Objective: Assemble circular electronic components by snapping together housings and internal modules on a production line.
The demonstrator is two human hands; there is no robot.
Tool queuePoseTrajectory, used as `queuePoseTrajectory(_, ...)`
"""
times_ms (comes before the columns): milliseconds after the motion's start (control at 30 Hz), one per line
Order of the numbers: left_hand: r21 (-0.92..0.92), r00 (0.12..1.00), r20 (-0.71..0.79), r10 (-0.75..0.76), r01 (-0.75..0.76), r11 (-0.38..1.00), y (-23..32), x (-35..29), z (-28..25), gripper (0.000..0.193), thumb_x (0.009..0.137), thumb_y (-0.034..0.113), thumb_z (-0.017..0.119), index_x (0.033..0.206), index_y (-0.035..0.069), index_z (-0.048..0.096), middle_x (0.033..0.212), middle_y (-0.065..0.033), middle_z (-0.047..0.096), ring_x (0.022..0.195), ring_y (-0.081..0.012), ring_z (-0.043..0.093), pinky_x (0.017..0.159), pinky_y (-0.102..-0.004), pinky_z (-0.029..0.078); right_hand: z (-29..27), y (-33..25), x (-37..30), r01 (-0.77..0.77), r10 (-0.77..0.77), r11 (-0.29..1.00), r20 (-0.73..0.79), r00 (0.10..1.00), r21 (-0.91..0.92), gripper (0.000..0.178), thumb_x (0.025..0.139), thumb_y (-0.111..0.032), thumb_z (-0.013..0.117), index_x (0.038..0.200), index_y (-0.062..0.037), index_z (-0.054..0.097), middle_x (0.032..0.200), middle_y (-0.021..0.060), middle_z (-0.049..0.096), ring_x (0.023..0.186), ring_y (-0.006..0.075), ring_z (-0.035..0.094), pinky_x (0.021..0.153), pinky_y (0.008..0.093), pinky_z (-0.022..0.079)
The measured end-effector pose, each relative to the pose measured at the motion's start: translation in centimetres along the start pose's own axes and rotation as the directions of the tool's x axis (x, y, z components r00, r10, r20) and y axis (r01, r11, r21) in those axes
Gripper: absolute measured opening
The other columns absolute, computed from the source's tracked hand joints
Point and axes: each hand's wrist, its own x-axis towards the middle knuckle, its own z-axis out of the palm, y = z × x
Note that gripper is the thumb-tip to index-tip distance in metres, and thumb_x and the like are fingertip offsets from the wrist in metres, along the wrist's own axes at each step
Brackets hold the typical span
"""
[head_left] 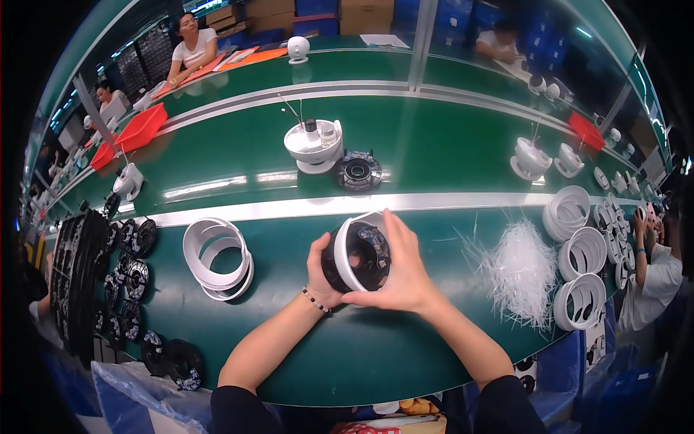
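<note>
Above the near middle of the green worktable, both hands hold a round black housing (pixel 377 273) with a small circuit board on its inner side and a white plastic ring (pixel 344 262) around it. My left hand (pixel 318 269) is wrapped around the housing's left side, with a beaded bracelet at the wrist. My right hand (pixel 405 271) grips the white ring, its thumb along the lower edge and its fingers at the top right. The ring stands tilted on edge; whether it is fully seated on the housing I cannot tell.
White rings (pixel 190 249) lie at left, beside black round parts (pixel 136 278). To the right are a heap of thin white plastic strips (pixel 522 271) and more rings (pixel 580 302). Beyond the metal rail (pixel 275 209), a white base with wires (pixel 315 153) and a black disc part (pixel 359 172) stand. Co-workers sit around.
</note>
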Motion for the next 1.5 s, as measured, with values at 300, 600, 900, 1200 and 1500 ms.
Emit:
queuePoseTrajectory(300,0.046,0.999,-0.046,0.014,-0.012,0.999,0.3,0.3,0.1,0.058,0.083,0.049,0.029,0.118,0.005,0.044,0.113,-0.0111,0.051,0.103,-0.0226,0.050,0.089,-0.0351,0.041,1.3,0.7,0.3,0.035,-0.036,0.997,-0.012,0.999,-0.067,0.116,0.046,-0.046,0.076,0.128,0.0092,0.015,0.127,0.0254,0.023,0.114,0.0411,0.026,0.094,0.0480,0.025)
queuePoseTrajectory(600,0.045,0.994,-0.107,0.006,-0.001,0.999,0.1,0.5,0.0,0.058,0.083,0.049,0.029,0.117,0.005,0.045,0.112,-0.0115,0.051,0.101,-0.0232,0.051,0.088,-0.0360,0.041,1.0,1.8,0.3,0.109,-0.107,0.989,-0.022,0.994,0.095,0.113,0.046,-0.038,0.078,0.129,0.0057,0.016,0.129,0.0238,0.023,0.117,0.0390,0.026,0.095,0.0471,0.025)
queuePoseTrajectory(900,0.020,0.993,-0.110,0.052,-0.050,0.999,-0.4,0.3,0.4,0.071,0.083,0.062,0.021,0.116,0.004,0.045,0.110,-0.0111,0.053,0.100,-0.0217,0.052,0.086,-0.0330,0.043,2.2,-0.7,0.1,-0.038,0.031,0.987,-0.045,0.998,-0.156,0.111,0.044,-0.036,0.077,0.128,0.0055,0.016,0.125,0.0249,0.024,0.115,0.0410,0.025,0.089,0.0501,0.028)
queuePoseTrajectory(1200,0.086,0.996,-0.051,-0.070,0.074,0.994,0.1,0.5,0.2,0.076,0.080,0.066,0.021,0.123,0.006,0.039,0.117,-0.0119,0.048,0.106,-0.0246,0.048,0.091,-0.0386,0.040,0.9,-0.2,0.0,0.069,-0.070,0.979,0.005,0.998,-0.193,0.115,0.041,-0.039,0.078,0.128,0.0058,0.017,0.125,0.0216,0.025,0.110,0.0393,0.030,0.086,0.0480,0.030)
queuePoseTrajectory(1500,0.092,0.996,0.018,0.085,-0.086,0.992,0.2,-0.3,0.4,0.049,0.077,0.032,0.050,0.115,0.002,0.044,0.109,-0.0126,0.053,0.099,-0.0220,0.053,0.086,-0.0339,0.044,3.1,0.0,-0.5,0.047,-0.068,0.990,-0.155,0.986,-0.134,0.116,0.044,-0.041,0.077,0.129,0.0064,0.013,0.128,0.0262,0.023,0.113,0.0415,0.029,0.094,0.0465,0.026)
